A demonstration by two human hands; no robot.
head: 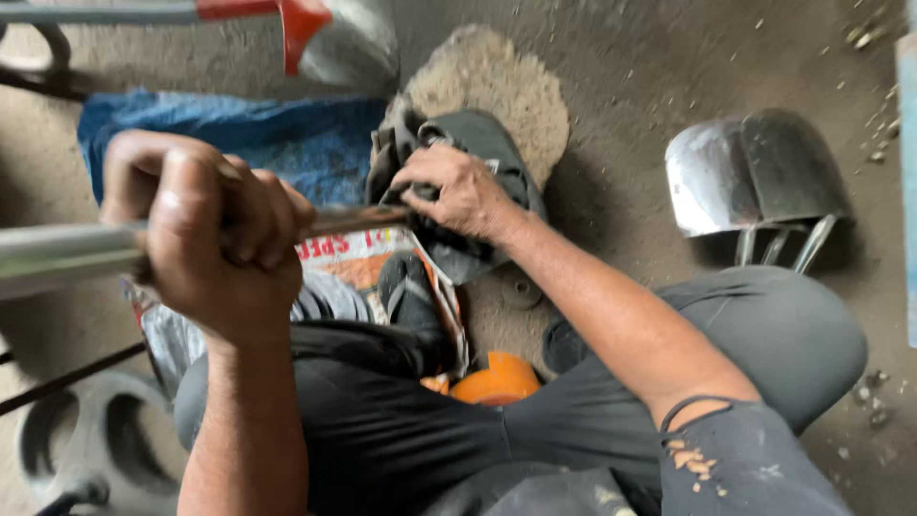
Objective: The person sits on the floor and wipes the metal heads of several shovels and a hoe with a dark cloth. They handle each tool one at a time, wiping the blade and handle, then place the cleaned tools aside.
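Left hand (215, 244): motion-blurred; its closed fingers cover the middle of the metal rod (67, 250), whose left end is cut off by the frame edge. Rod's far end hidden under right hand (458, 191) and dark cloth (487, 143); what the cloth wraps cannot be told. Red-handled shovel (315, 38), far left: cut off by top edge. Orange object (497, 380) between the knees: mostly hidden, kind unclear. Grey ring-shaped casting (86, 430), near left: blurred, partly out of frame
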